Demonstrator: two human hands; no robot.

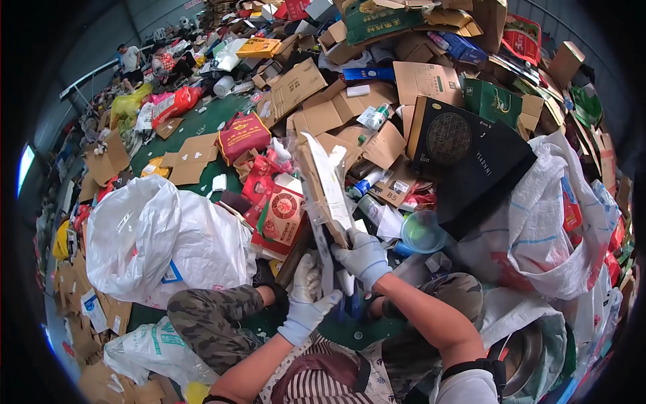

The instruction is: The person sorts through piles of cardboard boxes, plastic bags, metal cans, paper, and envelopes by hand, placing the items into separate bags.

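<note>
Both my hands wear pale work gloves. My right hand (363,256) is closed on the lower end of a long flattened piece of cardboard (326,185) with white sheet and clear plastic on it, which stands tilted up in front of me. To its left, my left hand (306,299) is raised with the thumb apart from the other fingers, beside the lower end of the piece; nothing shows in its palm. A red and cream box (281,215) lies just left of the cardboard. Right of my right hand sits a clear round plastic tub (424,232).
A large white sack (165,236) stands on the left, another woven sack (555,215) on the right. A black box (454,145) leans at the right. Cardboard and mixed waste pile up ahead on the green floor (212,114). Two people (130,64) are far back left.
</note>
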